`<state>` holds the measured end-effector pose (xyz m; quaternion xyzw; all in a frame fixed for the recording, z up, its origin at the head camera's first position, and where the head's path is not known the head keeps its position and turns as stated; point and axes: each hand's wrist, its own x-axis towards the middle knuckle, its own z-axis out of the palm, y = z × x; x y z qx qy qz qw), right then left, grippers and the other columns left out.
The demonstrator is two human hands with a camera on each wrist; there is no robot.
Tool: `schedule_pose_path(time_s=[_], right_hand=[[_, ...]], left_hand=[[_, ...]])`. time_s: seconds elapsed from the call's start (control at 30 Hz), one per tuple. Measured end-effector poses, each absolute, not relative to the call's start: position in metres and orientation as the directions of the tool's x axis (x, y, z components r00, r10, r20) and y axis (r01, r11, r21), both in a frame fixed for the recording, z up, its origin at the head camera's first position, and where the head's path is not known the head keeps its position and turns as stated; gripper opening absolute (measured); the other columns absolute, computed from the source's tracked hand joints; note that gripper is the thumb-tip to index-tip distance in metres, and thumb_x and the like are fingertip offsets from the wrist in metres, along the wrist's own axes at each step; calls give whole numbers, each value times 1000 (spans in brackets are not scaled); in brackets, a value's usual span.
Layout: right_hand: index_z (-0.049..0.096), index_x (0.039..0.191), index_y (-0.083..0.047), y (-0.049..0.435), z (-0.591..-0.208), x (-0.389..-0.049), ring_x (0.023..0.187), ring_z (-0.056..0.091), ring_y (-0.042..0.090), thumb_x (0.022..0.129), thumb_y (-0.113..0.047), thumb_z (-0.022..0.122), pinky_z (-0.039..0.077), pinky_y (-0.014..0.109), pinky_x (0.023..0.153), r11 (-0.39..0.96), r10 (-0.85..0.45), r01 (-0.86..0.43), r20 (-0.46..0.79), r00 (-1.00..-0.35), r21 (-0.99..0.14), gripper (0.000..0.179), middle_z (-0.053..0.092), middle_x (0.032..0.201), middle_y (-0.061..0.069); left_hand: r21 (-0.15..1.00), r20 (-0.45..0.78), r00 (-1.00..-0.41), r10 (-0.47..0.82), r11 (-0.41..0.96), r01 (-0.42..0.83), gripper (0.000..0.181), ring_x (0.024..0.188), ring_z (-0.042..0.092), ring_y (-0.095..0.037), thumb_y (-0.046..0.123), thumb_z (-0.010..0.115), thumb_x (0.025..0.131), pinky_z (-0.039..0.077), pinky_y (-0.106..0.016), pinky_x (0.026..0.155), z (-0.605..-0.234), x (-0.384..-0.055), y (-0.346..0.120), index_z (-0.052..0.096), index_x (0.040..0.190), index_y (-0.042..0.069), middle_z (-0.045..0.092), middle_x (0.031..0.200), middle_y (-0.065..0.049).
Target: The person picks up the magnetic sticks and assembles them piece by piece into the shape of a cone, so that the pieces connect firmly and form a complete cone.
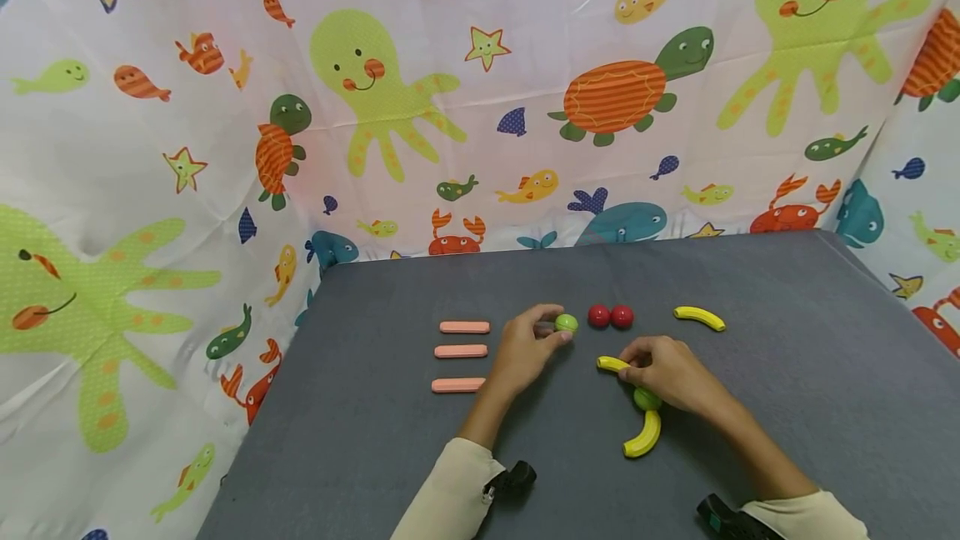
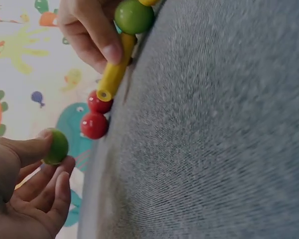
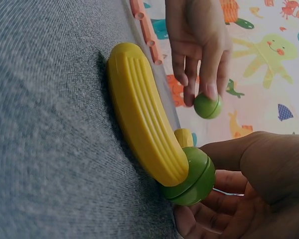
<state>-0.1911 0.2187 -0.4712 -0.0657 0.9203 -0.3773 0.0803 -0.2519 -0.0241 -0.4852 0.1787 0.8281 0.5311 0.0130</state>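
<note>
Your right hand [image 1: 667, 369] hides one end of the yellow stick [image 1: 611, 363] it pinches and part of the near green ball [image 1: 646, 398], just beyond a yellow curve [image 1: 643, 437]. Your left hand [image 1: 525, 344] pinches the far green ball [image 1: 566, 323], left of two red balls [image 1: 598, 316] on the worktop [image 1: 360, 398].

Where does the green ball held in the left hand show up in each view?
Head: green ball right of and below centre.
Left wrist: green ball at left, slightly below mid-height.
Right wrist: green ball right of centre, slightly above mid-height.
Shared landmark: second green ball, by the right hand.
</note>
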Motion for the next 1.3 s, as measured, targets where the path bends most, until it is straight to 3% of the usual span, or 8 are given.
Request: schedule_pose_path(time_s=[0.3, 0.63, 0.87, 1.3], right_hand=[[77, 113, 0, 220, -473, -192, 85, 61, 18, 96, -12, 75, 52, 34, 72, 720, -199, -83, -91, -976, -689, 21, 71, 94, 2], [77, 109, -3, 221, -471, -190, 80, 58, 17, 96, -14, 75, 49, 30, 65, 700, -196, -66, -103, -975, -711, 17, 68, 89, 1], [77, 106, -4, 221, -472, -190, 76, 57, 17, 94, -16, 77, 47, 28, 61, 687, -197, -65, -100, -975, -723, 16, 67, 86, 0], [77, 110, -4, 220, -472, -190, 73, 56, 16, 94, -15, 76, 45, 27, 58, 687, -205, -60, -115, -972, -724, 19, 65, 85, 0]], left_hand=[[845, 155, -907, 392, 423, 327, 41, 100, 73, -10, 21, 81, 96, 58, -21, 80, -480, -231, -34, 73, 136, 14, 71, 123, -4], [852, 117, -899, 422, 423, 310, 38, 95, 71, -3, 23, 82, 95, 56, -20, 84, -486, -221, -29, 76, 130, 12, 76, 120, 1], [892, 96, -907, 411, 370, 261, 34, 92, 73, -2, 21, 84, 93, 58, -20, 76, -490, -220, -31, 77, 124, 9, 77, 117, -1], [882, 69, -913, 401, 403, 244, 30, 87, 71, 0, 23, 85, 92, 56, -20, 76, -498, -222, -28, 79, 121, 16, 78, 112, 4]])
